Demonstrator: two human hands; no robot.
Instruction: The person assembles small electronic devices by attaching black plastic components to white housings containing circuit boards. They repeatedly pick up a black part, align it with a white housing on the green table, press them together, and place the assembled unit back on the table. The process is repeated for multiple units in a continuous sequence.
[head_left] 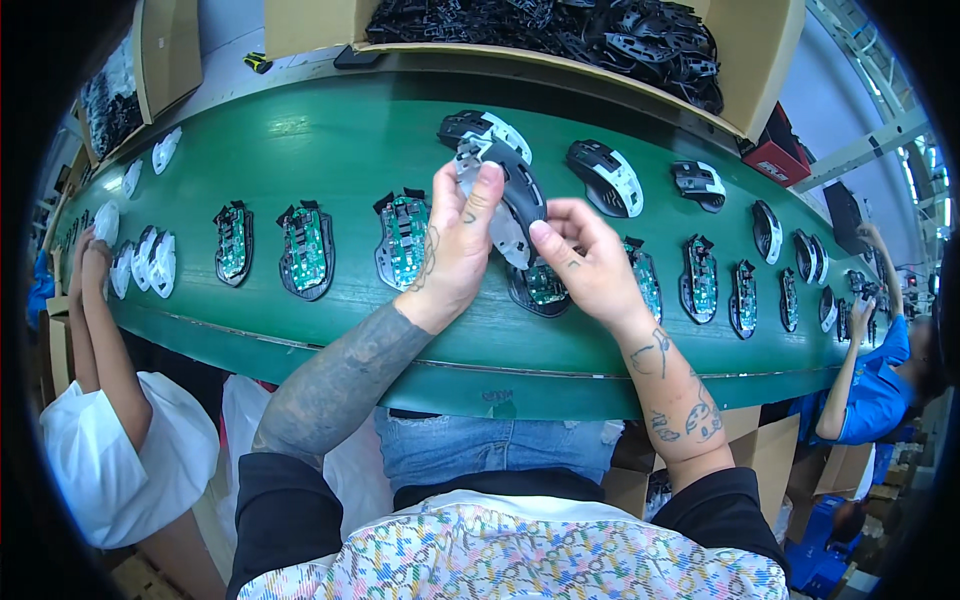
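Above the green conveyor belt (345, 130), I hold a curved computer mouse shell (522, 188), black on one side with pale translucent plastic along the other. My left hand (458, 240) grips its left side, thumb pressed near the upper end. The fingers of my right hand (592, 262) pinch its lower right edge. Just behind it lies another black-and-white mouse shell (490, 128). Partly hidden under my right hand is a mouse base with a green circuit board (545, 288). A similar mouse base (403, 242) lies left of my left hand.
More mouse bases (306, 252) line the belt's near side. Finished-looking shells (606, 178) lie farther right, white shells (153, 262) at left. A cardboard box (762, 55) of black parts stands behind. One co-worker's hands (95, 255) work at left, another's (862, 310) at right.
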